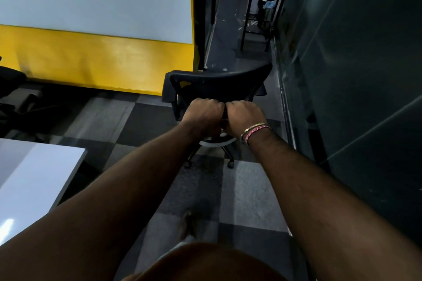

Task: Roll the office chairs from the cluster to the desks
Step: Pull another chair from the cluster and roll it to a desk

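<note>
Head view: left hand and right hand side by side, knuckles touching, each grip clamped on top of chair back. Chair stood on checkered floor, near yellow partition. White counter at left.

No text, label, brand, number or sign can be read anywhere.
</note>
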A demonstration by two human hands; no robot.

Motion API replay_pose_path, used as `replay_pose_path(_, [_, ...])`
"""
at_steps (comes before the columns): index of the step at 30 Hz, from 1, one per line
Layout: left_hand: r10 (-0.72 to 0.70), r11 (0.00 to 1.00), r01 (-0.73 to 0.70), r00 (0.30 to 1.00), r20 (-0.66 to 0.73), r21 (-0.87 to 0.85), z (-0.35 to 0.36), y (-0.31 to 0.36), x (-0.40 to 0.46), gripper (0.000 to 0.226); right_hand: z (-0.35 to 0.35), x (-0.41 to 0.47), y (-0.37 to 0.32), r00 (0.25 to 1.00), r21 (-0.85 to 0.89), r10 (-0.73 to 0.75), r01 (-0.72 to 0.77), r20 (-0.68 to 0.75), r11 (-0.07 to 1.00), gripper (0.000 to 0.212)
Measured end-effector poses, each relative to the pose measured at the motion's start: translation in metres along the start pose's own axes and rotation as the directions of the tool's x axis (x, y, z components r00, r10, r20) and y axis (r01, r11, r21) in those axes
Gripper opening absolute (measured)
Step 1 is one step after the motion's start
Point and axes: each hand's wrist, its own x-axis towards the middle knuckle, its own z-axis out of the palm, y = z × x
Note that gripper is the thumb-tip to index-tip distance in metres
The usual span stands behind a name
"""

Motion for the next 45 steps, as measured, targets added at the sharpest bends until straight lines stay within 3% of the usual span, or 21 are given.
replay_pose_path(10, [0.000, 0.997, -0.003, 0.999, -0.050, -0.075, 0.049, -0.060, 0.162, 0.042, 0.051, 0.147, 0.074, 0.997, -0.006, 0.035, -0.035, -0.073, 0.999, 0.016])
replay_pose_path(16, [-0.041, 0.988, 0.050, 0.997, 0.066, -0.146, 0.090, -0.083, 0.217, 0.039, 0.095, 0.207, 0.102, 0.998, 0.066, -0.028, 0.025, 0.050, 0.998, 0.025])
replay_pose_path(20, [-0.111, 0.977, 0.148, 0.968, 0.223, -0.153, 0.111, -0.084, 0.244, 0.032, 0.120, 0.233, 0.121, 0.982, 0.114, -0.127, 0.111, 0.139, 0.987, 0.038])
replay_pose_path(25, [-0.231, 0.961, 0.266, 0.925, 0.303, -0.079, 0.120, -0.078, 0.259, 0.018, 0.133, 0.254, 0.136, 0.949, 0.080, -0.262, 0.251, 0.177, 0.965, 0.031])
replay_pose_path(30, [-0.299, 0.947, 0.322, 0.897, 0.326, -0.019, 0.117, -0.071, 0.265, 0.020, 0.131, 0.258, 0.146, 0.930, 0.069, -0.335, 0.329, 0.153, 0.942, 0.030])
replay_pose_path(45, [-0.308, 0.941, 0.339, 0.863, 0.400, -0.008, 0.102, -0.044, 0.236, 0.023, 0.119, 0.222, 0.137, 0.921, 0.108, -0.336, 0.320, 0.198, 0.941, 0.032])
